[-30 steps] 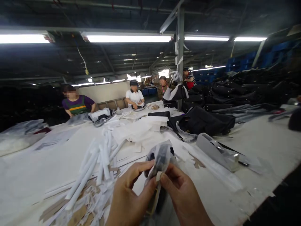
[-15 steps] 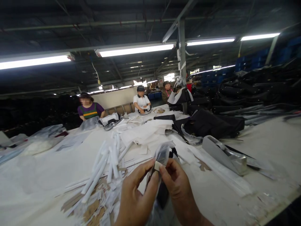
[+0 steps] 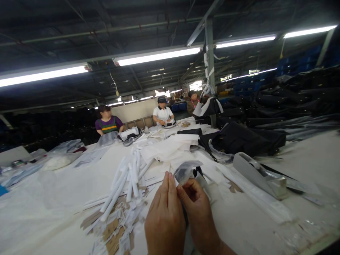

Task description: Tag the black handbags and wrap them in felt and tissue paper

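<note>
In front of me, my left hand [image 3: 166, 209] presses against a sheet of clear plastic film [image 3: 185, 170], its fingers straight and held together. A small white piece [image 3: 176, 181] shows at its fingertips. From the other side, my right hand [image 3: 198, 205] pinches the same film between thumb and curled fingers. Something black [image 3: 198, 172] shows behind the film; most of it is hidden by my hands, and I cannot make out what it is.
White rolled tubes [image 3: 116, 191] and cardboard scraps [image 3: 114, 235] lie left of my hands on the white table [image 3: 58, 202]. To the right are a grey tape dispenser [image 3: 261, 177] and black bags [image 3: 244, 140]. Several people sit or stand at the far side.
My left fingers have gone from a bent pinch on the white piece to straight and together, largely covering it. The film top leans further right. My view has shifted slightly left.
</note>
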A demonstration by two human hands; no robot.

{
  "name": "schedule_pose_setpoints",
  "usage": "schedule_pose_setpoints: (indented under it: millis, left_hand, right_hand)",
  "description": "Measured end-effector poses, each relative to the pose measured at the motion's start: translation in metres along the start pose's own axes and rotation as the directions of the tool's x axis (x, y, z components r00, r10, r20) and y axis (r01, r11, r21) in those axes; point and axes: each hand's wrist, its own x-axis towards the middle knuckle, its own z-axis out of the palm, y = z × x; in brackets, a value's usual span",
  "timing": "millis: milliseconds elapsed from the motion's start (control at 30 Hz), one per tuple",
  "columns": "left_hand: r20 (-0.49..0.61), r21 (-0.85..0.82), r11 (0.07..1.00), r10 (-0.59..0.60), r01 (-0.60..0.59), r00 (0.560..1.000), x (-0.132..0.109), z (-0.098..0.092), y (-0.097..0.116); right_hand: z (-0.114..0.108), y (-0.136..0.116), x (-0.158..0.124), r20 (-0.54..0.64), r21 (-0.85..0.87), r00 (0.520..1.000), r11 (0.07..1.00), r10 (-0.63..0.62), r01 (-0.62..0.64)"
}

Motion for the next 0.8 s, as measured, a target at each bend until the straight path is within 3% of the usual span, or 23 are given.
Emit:
schedule_pose_setpoints:
  millis: [100,200,300,367,433,533,633,700,767,800]
  left_hand:
    - [0.015,-0.015,1.0,0.011,-0.011,1.0,-0.009,0.005,0.008]
    - [0.044,-0.144,0.989,-0.028,0.034,0.999,-0.015,0.004,0.006]
    - [0.221,-0.414,0.876,-0.165,0.245,0.961,-0.01,-0.004,-0.01]
    - [0.434,-0.555,0.67,-0.273,0.493,0.859,0.0,-0.01,-0.024]
    - [0.631,-0.607,0.414,-0.267,0.678,0.728,0.012,-0.012,-0.035]
    - [0.753,-0.583,0.14,-0.276,0.8,0.597,0.024,-0.008,-0.035]
    - [0.779,-0.545,0.031,-0.349,0.838,0.52,0.024,-0.002,-0.026]
    - [0.795,-0.516,0.0,-0.371,0.856,0.479,0.02,0.002,-0.026]
    - [0.81,-0.474,-0.006,-0.395,0.881,0.433,0.015,0.007,-0.033]
    - [0.817,-0.452,-0.006,-0.403,0.892,0.412,0.013,0.01,-0.038]
  right_hand:
    - [-0.004,-0.004,-0.001,0.043,0.034,0.999,0.999,0.021,-0.023]
    - [-0.009,-0.011,0.001,0.118,0.052,0.993,0.998,0.023,-0.029]
    - [-0.017,-0.022,0.006,0.171,0.057,0.984,0.996,0.059,-0.069]
    - [-0.021,-0.029,0.008,0.24,0.065,0.967,0.992,0.09,-0.109]
    - [-0.023,-0.035,0.009,0.303,0.05,0.948,0.992,0.096,-0.116]
    - [-0.027,-0.038,0.008,0.334,-0.043,0.94,0.997,0.071,-0.06]
    - [-0.043,-0.039,0.018,0.397,-0.18,0.916,0.984,0.06,0.014]
    - [-0.072,-0.042,0.034,0.406,-0.373,0.914,0.914,0.009,0.157]
    - [-0.119,-0.05,0.056,0.298,-0.649,0.948,0.705,-0.111,0.287]
    - [-0.148,-0.055,0.068,0.148,-0.789,0.969,0.566,-0.2,0.238]
